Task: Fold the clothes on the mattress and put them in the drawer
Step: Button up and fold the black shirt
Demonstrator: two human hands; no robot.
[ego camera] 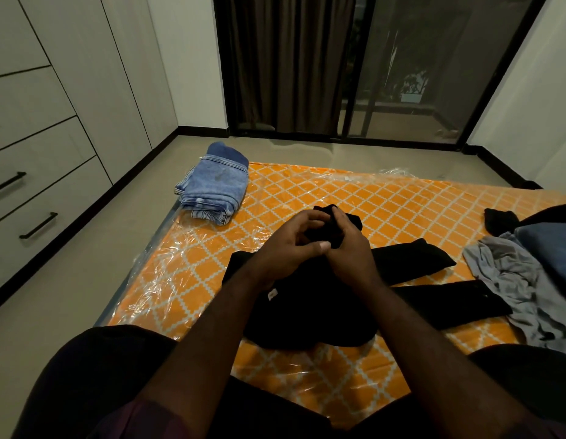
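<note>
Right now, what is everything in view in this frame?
mattress: one, orange patterned, plastic-wrapped
folded jeans: one stack, blue, mattress far-left corner
black garment: one, spread under the hands
small black cloth: one, held in both hands
grey garment: one, crumpled, right
blue cloth: one, right edge
black piece: one, far right
drawers: two, white, black handles, left
curtain: one, dark, ahead
left hand: grips small black cloth
right hand: grips small black cloth
</note>
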